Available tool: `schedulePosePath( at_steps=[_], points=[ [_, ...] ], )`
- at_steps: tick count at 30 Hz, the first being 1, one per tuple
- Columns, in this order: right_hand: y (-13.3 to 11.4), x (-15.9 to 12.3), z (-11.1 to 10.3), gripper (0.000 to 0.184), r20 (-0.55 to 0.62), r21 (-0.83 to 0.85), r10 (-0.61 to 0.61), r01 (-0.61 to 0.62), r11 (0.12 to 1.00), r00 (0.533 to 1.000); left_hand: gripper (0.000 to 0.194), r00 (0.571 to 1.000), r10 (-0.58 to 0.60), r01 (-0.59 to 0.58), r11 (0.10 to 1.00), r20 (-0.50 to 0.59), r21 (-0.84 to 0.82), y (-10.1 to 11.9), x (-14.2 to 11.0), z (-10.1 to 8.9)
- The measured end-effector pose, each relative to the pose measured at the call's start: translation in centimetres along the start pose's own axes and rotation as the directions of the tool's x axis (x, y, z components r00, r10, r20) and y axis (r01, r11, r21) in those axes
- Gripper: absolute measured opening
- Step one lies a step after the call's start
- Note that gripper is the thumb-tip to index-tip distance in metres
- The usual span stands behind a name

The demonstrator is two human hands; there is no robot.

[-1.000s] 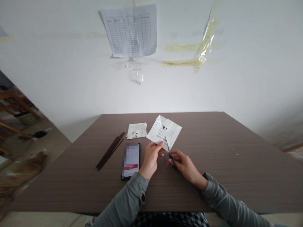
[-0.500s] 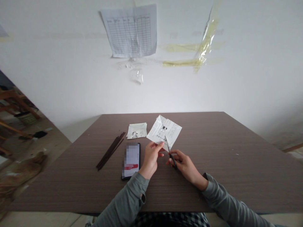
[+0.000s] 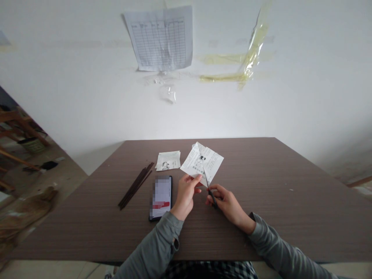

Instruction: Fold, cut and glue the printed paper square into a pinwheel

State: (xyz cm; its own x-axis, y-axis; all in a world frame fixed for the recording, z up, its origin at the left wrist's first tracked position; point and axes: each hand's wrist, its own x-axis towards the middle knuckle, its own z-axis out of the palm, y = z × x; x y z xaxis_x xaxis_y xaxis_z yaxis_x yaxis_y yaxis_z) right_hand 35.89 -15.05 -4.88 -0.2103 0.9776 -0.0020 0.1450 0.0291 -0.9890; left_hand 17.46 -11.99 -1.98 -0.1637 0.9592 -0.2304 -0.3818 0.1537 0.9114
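Observation:
My left hand [image 3: 186,195] pinches the near corner of a printed paper square [image 3: 207,159], which is held above the table and turned like a diamond, with a small black drawing at its middle. My right hand [image 3: 228,203] is closed on dark-handled scissors [image 3: 212,197]. Their blades lie over the paper's lower part, pointing away from me; whether they are apart is too small to tell. To the left of the paper rests a small stack of similar printed papers [image 3: 168,161]. Beside my left wrist lies a phone [image 3: 161,198] with its screen lit.
A bundle of thin dark brown sticks [image 3: 136,186] lies on the brown table [image 3: 285,221], left of the phone. Behind the table rises a white wall [image 3: 87,93] with a taped printed sheet [image 3: 159,38] and strips of yellowed tape [image 3: 229,77]. Clutter covers the floor at left.
The paper square has shifted very slightly toward me along with the scissors. Both hands keep their grips and nearly the same places.

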Motion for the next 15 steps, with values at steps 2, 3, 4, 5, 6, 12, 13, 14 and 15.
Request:
schedulePosePath(
  at_steps=[2,3,4,5,6,12,13,14,15],
  points=[
    [-0.02,0.0,0.01,0.062,0.0,-0.002,0.0,0.0,1.0,1.0,0.03,1.0,0.0,0.0,1.0,-0.001,0.001,0.02,0.01,0.01],
    [-0.06,-0.01,0.02,0.062,0.0,-0.002,0.0,0.0,1.0,1.0,0.03,1.0,-0.001,0.001,1.0,0.0,0.002,0.04,0.01,0.02],
    [-0.12,-0.04,0.03,0.062,-0.001,-0.002,0.001,-0.001,1.0,1.0,0.03,1.0,-0.001,0.001,1.0,0.001,0.003,0.04,0.01,0.02],
    [-0.2,-0.06,0.05,0.062,0.0,-0.003,0.002,-0.002,1.0,1.0,0.03,1.0,-0.002,0.002,1.0,0.002,0.005,0.04,0.01,0.03],
    [-0.29,-0.1,0.07,0.061,-0.001,-0.003,0.003,-0.003,1.0,1.0,0.029,1.0,-0.002,0.002,1.0,0.002,0.005,0.03,0.01,0.02],
    [-0.69,-0.24,0.26,0.057,-0.014,0.012,0.005,-0.005,1.0,1.0,0.03,1.0,0.008,-0.008,1.0,0.007,0.003,-0.3,0.23,-0.32],
    [-0.69,-0.25,0.28,0.056,-0.015,0.015,0.006,-0.006,1.0,1.0,0.032,1.0,0.009,-0.009,1.0,0.012,0.005,-0.38,0.3,-0.4],
    [-0.69,-0.25,0.29,0.055,-0.017,0.016,0.008,-0.008,1.0,1.0,0.034,1.0,0.011,-0.011,1.0,0.016,0.005,-0.45,0.38,-0.47],
    [-0.68,-0.25,0.28,0.055,-0.018,0.014,0.01,-0.01,1.0,1.0,0.035,1.0,0.012,-0.012,1.0,0.018,0.004,-0.51,0.46,-0.54]
  ],
)
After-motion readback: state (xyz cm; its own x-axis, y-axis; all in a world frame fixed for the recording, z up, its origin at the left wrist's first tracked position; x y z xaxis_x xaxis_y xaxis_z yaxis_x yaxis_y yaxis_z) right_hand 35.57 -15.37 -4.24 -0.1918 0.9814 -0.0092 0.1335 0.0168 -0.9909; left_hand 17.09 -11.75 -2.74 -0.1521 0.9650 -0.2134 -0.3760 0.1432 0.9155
